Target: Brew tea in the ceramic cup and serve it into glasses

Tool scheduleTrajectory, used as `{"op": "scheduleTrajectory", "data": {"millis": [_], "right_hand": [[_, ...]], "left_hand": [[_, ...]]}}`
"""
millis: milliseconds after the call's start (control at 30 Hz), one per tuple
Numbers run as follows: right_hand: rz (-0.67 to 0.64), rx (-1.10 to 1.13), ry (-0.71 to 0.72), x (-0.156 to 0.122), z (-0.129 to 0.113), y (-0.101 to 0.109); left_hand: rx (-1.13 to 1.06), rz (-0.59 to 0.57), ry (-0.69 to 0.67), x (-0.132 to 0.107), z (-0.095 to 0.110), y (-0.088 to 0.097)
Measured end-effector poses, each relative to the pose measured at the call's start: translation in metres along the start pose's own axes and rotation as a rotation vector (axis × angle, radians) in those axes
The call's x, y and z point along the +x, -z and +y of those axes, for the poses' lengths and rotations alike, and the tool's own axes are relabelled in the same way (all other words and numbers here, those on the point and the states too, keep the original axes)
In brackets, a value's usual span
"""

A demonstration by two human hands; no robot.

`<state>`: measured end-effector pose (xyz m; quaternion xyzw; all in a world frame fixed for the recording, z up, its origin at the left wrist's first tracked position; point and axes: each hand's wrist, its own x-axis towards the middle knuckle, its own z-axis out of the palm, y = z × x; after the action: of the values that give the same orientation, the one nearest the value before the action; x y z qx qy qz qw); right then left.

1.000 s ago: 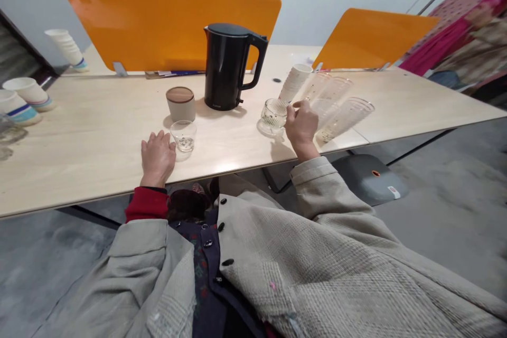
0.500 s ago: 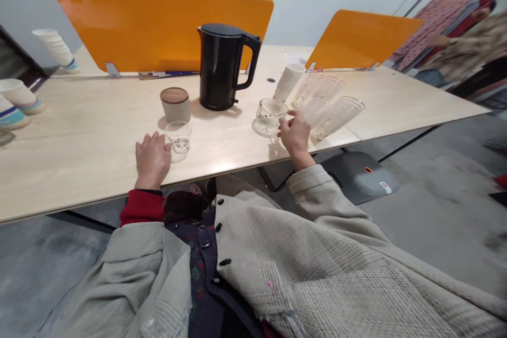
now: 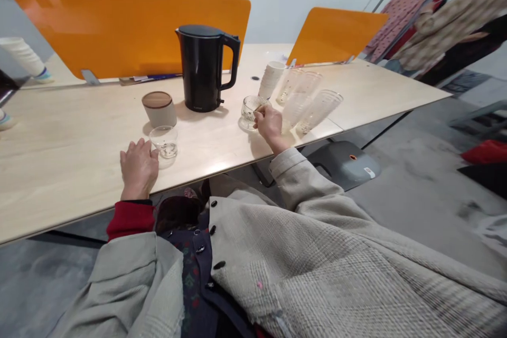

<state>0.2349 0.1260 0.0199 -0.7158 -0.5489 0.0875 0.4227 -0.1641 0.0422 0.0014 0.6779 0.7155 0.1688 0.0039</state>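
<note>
Left hand (image 3: 138, 168) flat on the table (image 3: 71, 132), loosely spread, not pinching anything, red cuff (image 3: 130, 220) just behind, fingertips just beside a small clear glass (image 3: 163, 142) with dark specks at the bottom. Right hand (image 3: 270, 125), beige tweed sleeve (image 3: 297, 177) behind it, pressed together in a pinch at the rim of a ribbed glass cup (image 3: 253, 108); anything thin in the pinch too small to tell. Thin glass, so light fingertip pressure only. Cup near the front table edge, on a clear round base (image 3: 246, 124), saucer or spill hard to tell. Tall ribbed glasses (image 3: 319, 111) close on the right, little room for swinging wide. Stacked paper cups (image 3: 270, 79) just behind those. Wood-lidded jar (image 3: 158, 108) left of a black kettle (image 3: 203, 68), both toward the back. Orange divider panels (image 3: 119, 21) along the far table edge, clothes rack (image 3: 404, 10) beyond.
</note>
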Motion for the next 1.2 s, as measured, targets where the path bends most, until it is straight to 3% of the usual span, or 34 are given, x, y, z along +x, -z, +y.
{"op": "scheduleTrajectory", "data": {"millis": [400,567,733,900,1033,1200], "right_hand": [[-0.059,0.185,-0.058,0.012,-0.024,-0.029],[-0.084,0.242,-0.060,0.000,-0.024,-0.020],[0.128,0.197,0.048,-0.047,0.012,0.024],[0.463,0.125,-0.037,-0.065,0.074,0.062],[0.462,0.095,-0.124,-0.046,0.101,0.054],[0.363,0.078,-0.174,-0.022,0.104,0.029]], "left_hand": [[0.008,0.028,-0.011,-0.001,-0.002,-0.002],[-0.015,0.016,-0.002,0.000,-0.003,-0.001],[-0.030,0.020,-0.004,0.000,-0.002,0.000],[-0.023,0.005,-0.007,0.001,-0.002,0.000],[-0.021,0.009,0.006,0.002,-0.002,0.001],[-0.018,0.005,-0.007,0.001,-0.001,0.002]]}}
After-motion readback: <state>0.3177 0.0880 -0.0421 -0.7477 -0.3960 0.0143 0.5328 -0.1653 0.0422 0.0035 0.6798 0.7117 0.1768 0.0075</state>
